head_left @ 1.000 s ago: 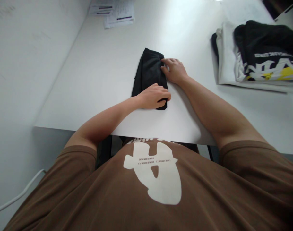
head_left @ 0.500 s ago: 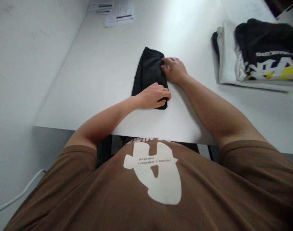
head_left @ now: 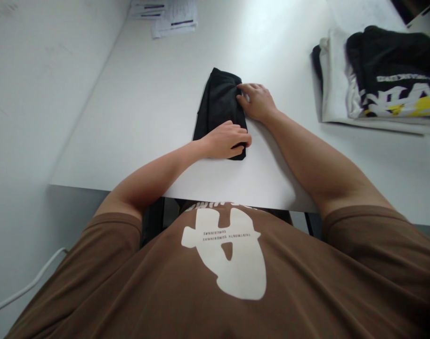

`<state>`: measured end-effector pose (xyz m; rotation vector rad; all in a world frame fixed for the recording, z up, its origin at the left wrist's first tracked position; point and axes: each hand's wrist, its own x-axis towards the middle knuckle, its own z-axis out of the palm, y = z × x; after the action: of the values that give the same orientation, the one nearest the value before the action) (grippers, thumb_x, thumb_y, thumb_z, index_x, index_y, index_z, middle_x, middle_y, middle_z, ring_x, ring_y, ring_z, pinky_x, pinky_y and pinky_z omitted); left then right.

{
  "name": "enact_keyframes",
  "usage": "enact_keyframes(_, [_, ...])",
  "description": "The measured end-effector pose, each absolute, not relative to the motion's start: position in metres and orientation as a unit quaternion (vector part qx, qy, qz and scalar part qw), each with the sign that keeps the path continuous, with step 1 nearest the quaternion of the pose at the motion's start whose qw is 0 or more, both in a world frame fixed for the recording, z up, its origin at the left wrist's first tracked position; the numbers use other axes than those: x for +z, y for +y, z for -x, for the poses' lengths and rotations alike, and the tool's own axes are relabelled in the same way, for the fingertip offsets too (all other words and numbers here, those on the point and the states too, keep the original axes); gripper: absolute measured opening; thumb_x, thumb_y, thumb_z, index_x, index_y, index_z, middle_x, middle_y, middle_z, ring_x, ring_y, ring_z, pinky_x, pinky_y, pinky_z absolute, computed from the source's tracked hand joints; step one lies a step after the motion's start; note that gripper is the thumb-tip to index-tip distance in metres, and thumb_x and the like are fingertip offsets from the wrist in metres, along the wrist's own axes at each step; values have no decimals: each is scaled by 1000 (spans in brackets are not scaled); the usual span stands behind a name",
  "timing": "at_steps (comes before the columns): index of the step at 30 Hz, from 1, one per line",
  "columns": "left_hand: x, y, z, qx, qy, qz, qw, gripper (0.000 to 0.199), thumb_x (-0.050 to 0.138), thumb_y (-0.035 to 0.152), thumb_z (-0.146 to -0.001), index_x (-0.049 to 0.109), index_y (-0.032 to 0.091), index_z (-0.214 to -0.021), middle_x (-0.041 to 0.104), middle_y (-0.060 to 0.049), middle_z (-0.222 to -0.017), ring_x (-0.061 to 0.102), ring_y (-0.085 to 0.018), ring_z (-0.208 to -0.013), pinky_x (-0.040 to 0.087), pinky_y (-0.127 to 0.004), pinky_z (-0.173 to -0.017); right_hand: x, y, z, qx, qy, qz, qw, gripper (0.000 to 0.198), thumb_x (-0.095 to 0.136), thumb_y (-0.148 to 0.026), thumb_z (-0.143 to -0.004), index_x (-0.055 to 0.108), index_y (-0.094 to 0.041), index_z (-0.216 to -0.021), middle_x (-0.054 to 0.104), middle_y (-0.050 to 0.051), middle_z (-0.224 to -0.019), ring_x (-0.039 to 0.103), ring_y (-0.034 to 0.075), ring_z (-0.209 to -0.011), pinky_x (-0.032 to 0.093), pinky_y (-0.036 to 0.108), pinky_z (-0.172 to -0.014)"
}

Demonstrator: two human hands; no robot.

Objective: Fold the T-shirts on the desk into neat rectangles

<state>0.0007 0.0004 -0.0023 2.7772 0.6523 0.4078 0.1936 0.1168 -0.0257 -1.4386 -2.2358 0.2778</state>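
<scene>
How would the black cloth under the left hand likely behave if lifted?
The black cloth looks floppy, its folded layers likely to sag open. Lying flat on the white table, it seems unlikely to roll or tip.

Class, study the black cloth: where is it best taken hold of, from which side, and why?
Probably pinch the black cloth along its right edge, coming in from the right. It lies low and flat on the table, so its rim offers the likeliest grip; this long edge looks fairly straight. Both the right hand and left hand have fingers there.
</scene>
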Motion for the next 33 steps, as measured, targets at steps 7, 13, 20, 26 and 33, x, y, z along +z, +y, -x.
enact_keyframes(7, [-1, 0, -1, 138, 223, -957, 127, 22, 53, 22, -96, 71, 25, -107, 78, -5, -107, 66, -24, -103, 36, -43, -92, -24, 116, -193, 105, -815, 535, 195, 58, 40, -65, -110, 48, -38, -161, 61, 1, -155, 46, 39, -149, 34, 71, -124])
enact_keyframes(13, [-1, -1, 0, 138, 223, -957, 126, 22, 52, 21, -96, 72, 24, -107, 77, -5, -107, 65, -24, -102, 36, -43, -92, -27, 118, -194, 98, -813, 529, 223, 55, 40, -63, -110, 51, -41, -159, 65, -1, -151, 50, 38, -146, 38, 70, -122])
enact_keyframes(20, [1, -1, -1, 135, 224, -957, 129, 23, 53, 21, -96, 72, 24, -108, 77, -6, -107, 66, -25, -104, 36, -44, -92, -23, 116, -193, 105, -820, 524, 206, 60, 43, -65, -109, 47, -39, -162, 62, 1, -154, 48, 40, -147, 36, 72, -122])
enact_keyframes(26, [0, 0, -1, 136, 226, -956, 127, 22, 54, 21, -96, 72, 25, -107, 77, -6, -107, 66, -25, -104, 36, -44, -92, -26, 118, -195, 112, -818, 511, 239, 57, 41, -66, -108, 49, -43, -160, 67, -1, -147, 51, 39, -145, 38, 72, -120])
enact_keyframes(33, [-1, 0, -1, 136, 227, -955, 131, 23, 53, 22, -96, 73, 26, -108, 77, -5, -108, 65, -24, -103, 35, -43, -93, -22, 115, -194, 133, -804, 535, 220, 58, 38, -69, -107, 46, -46, -160, 64, -6, -151, 46, 36, -150, 31, 71, -126])
